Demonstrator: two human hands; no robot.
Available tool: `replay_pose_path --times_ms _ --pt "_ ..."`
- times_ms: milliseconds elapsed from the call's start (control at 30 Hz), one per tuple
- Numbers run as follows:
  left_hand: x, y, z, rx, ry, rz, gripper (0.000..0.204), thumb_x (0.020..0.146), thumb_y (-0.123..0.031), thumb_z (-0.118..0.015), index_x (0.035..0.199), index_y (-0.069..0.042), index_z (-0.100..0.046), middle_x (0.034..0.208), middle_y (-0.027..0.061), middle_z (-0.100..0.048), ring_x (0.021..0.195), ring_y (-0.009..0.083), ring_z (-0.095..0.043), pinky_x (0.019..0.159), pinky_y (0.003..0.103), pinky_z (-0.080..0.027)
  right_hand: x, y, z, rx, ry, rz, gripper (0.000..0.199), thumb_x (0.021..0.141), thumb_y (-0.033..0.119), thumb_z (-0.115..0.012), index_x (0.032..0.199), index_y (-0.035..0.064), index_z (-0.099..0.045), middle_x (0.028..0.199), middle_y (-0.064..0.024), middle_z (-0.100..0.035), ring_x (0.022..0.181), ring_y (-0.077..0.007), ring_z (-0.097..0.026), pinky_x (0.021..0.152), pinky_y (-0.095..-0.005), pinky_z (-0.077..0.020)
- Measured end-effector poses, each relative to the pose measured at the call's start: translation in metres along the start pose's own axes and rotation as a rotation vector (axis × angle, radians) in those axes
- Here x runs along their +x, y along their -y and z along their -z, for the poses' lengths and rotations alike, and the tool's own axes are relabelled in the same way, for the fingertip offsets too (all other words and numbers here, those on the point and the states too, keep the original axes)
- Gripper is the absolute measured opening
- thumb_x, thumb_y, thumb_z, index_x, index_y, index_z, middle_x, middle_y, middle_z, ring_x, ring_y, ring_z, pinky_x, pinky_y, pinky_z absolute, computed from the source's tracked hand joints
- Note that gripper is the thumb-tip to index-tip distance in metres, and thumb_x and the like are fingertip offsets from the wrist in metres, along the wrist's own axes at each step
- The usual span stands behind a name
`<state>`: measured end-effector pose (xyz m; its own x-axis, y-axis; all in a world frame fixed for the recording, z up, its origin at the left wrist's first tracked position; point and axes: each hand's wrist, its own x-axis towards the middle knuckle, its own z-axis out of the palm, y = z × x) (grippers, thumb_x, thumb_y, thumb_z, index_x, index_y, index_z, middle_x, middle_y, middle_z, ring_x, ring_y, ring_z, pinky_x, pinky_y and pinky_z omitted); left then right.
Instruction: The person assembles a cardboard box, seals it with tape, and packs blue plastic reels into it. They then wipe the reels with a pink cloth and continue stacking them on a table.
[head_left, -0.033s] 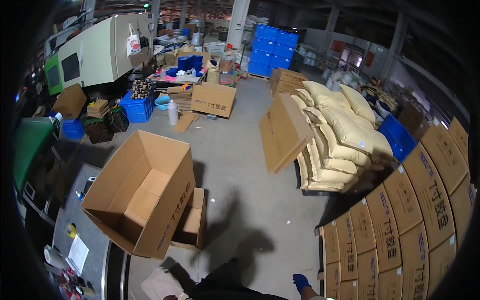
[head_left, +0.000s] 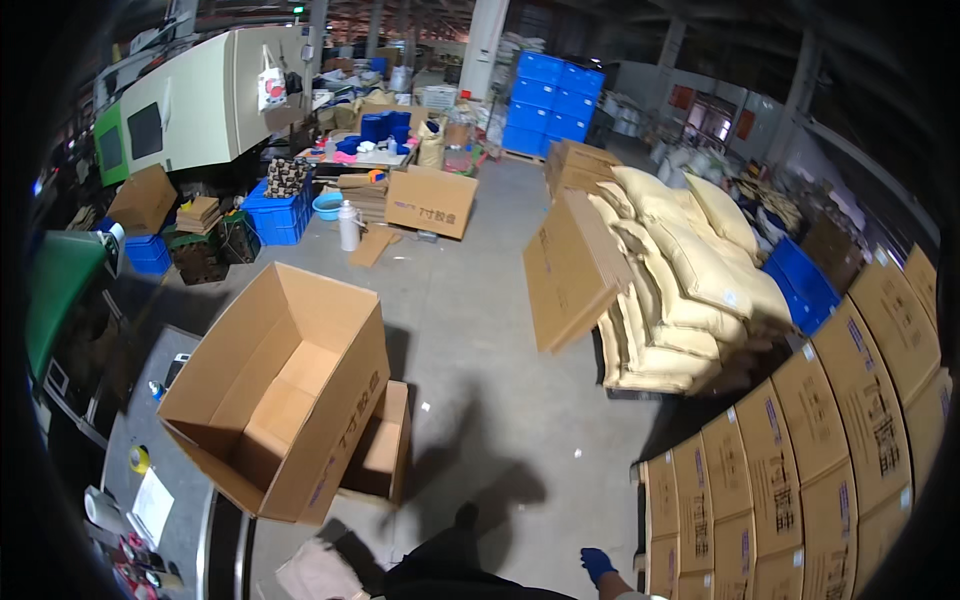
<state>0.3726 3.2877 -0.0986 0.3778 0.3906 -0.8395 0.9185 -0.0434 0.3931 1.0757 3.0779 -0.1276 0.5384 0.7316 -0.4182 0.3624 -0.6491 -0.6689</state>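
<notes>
My right hand (head_left: pixel 597 563) wears a blue glove and hangs low at the bottom edge, above the grey concrete floor (head_left: pixel 480 330). It touches nothing, and it is too small to show how its fingers are set. My left hand is out of sight. A large open cardboard box (head_left: pixel 285 385) lies tilted on its side at the left, empty, with its mouth facing up and left. It rests against a smaller open box (head_left: pixel 380 450). A row of closed cardboard cartons (head_left: pixel 800 470) stands stacked just to the right of my right hand.
A grey metal table (head_left: pixel 180 500) with tape and papers is at lower left. Yellowish sacks (head_left: pixel 690 270) are piled on a pallet, with flat cartons (head_left: pixel 570 270) leaning on them. Blue crates (head_left: pixel 550 100), a beige machine (head_left: pixel 200 100) and a closed box (head_left: pixel 432 200) stand at the back.
</notes>
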Motion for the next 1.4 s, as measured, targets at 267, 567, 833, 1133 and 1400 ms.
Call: replay_pose_path --times_ms 267,567,833,1133,1400 --pt "0.148 -0.099 0.167 -0.044 -0.090 0.120 0.043 0.094 -0.035 -0.052 0.123 -0.004 -0.060 0.117 0.0198 -0.065 0.111 0.0364 -0.060 0.094 0.044 -0.047 0.205 0.242 0.010 0.045 0.334 -0.041 0.027 0.097 0.021 -0.053 0.114 0.0041 -0.064 0.108 -0.0087 -0.067 0.093 -0.0199 -0.064 0.080 -0.0341 -0.0526" --pt "0.382 -0.447 0.605 -0.433 -0.766 -0.303 0.045 0.096 -0.040 -0.052 0.130 -0.011 -0.058 0.115 0.0190 -0.066 0.106 0.0359 -0.062 0.091 0.042 -0.049 0.473 0.371 0.093 0.055 0.267 -0.133 0.028 0.095 0.025 -0.056 0.109 0.0040 -0.065 0.104 -0.0074 -0.067 0.090 -0.0186 -0.063 0.080 -0.0338 -0.0518" --pt "0.505 -0.424 0.682 0.209 -0.196 -0.225 0.035 0.100 -0.023 -0.040 0.127 -0.012 -0.059 0.135 0.0155 -0.056 0.122 0.0295 -0.054 0.096 0.040 -0.048 0.769 0.480 0.137 -0.017 0.348 0.048 0.029 0.094 0.029 -0.058 0.105 0.0038 -0.067 0.100 -0.0063 -0.067 0.087 -0.0175 -0.063 0.079 -0.0335 -0.0511" --pt "0.558 -0.436 0.794 -0.257 -0.116 0.328 0.043 0.097 -0.035 -0.043 0.122 -0.006 -0.062 0.131 0.0194 -0.058 0.121 0.0335 -0.055 0.100 0.042 -0.045 1.159 0.751 0.150 0.149 0.373 0.179 0.044 0.097 0.037 -0.051 0.117 -0.0003 -0.064 0.114 -0.0153 -0.067 0.105 -0.0247 -0.062 0.095 -0.0356 -0.0464" --pt "0.804 -0.574 1.095 -0.277 -0.408 0.153 0.055 0.095 -0.046 -0.044 0.118 -0.001 -0.065 0.127 0.0229 -0.060 0.120 0.0371 -0.055 0.103 0.044 -0.042 1.372 0.803 0.161 -0.273 0.773 0.228 0.044 0.096 0.037 -0.050 0.121 0.0050 -0.065 0.124 -0.0148 -0.065 0.121 -0.0275 -0.057 0.103 -0.0389 -0.0425"
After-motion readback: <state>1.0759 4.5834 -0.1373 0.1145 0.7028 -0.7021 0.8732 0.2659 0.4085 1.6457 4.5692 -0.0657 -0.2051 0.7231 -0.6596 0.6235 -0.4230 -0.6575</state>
